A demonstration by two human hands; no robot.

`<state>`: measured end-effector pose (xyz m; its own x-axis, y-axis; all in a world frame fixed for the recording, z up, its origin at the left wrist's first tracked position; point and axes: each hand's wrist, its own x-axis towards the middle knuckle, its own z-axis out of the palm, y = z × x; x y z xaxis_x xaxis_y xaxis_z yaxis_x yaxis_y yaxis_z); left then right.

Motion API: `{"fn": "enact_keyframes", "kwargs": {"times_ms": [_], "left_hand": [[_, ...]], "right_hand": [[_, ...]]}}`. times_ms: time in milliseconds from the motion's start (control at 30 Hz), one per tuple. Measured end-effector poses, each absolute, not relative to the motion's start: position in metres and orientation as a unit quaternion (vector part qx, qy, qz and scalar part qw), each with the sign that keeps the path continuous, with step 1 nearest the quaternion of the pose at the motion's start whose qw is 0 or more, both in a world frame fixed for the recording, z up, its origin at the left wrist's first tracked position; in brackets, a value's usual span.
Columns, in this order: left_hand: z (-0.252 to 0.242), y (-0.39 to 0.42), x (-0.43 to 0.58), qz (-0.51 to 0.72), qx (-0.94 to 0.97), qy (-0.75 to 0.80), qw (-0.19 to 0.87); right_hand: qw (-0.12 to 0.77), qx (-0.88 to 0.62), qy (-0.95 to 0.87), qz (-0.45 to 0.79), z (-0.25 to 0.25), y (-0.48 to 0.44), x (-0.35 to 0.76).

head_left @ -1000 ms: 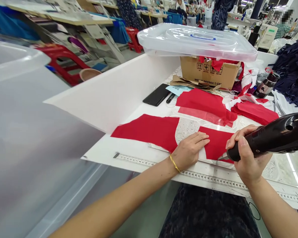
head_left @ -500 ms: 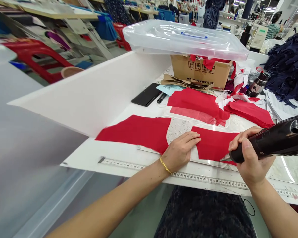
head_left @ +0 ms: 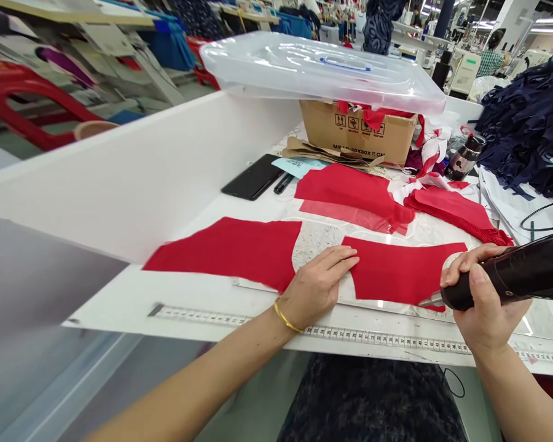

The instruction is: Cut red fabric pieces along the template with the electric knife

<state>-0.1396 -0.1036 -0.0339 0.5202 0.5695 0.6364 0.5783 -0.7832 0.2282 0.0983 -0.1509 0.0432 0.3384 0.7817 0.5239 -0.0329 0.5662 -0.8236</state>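
My left hand point(head_left: 320, 283) lies flat, palm down, between two red fabric pieces. Its fingertips rest on the left edge of the right-hand red piece point(head_left: 396, 270); the wider left-hand red piece point(head_left: 235, 252) lies beside it. My right hand point(head_left: 486, 301) is wrapped round a black handheld tool point(head_left: 534, 264). The tool's pointed metal tip point(head_left: 431, 300) is at the lower right edge of the right-hand piece. A clear sheet point(head_left: 320, 239) shows under the fabric. A measuring tape point(head_left: 364, 335) runs along the table's front edge.
Behind lie more red pieces point(head_left: 343, 190), a red stack point(head_left: 456, 209), a black phone point(head_left: 251, 177) and a pen point(head_left: 283, 183). A cardboard box point(head_left: 359, 132) stands under a clear plastic lid point(head_left: 322, 70). A dark bottle point(head_left: 465, 158) and navy fabric strips point(head_left: 525, 123) are at right.
The tool in my right hand has moved a little right along the lower edge of the right-hand piece. The camera view has shifted slightly. My left hand keeps its place at the fabric edge.
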Motion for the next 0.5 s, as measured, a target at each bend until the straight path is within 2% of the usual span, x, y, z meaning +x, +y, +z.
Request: {"fn": "enact_keyframes", "kwargs": {"times_ms": [267,500], "left_hand": [[-0.023,-0.104,-0.151,-0.301,-0.906,-0.295,0.03],[-0.023,-0.104,-0.153,-0.269,-0.924,-0.259,0.076]], "right_hand": [[0.749,-0.344,-0.485,0.292,0.05,-0.143,0.097],[0.747,-0.315,-0.504,0.298,0.042,-0.095,0.057]]}}
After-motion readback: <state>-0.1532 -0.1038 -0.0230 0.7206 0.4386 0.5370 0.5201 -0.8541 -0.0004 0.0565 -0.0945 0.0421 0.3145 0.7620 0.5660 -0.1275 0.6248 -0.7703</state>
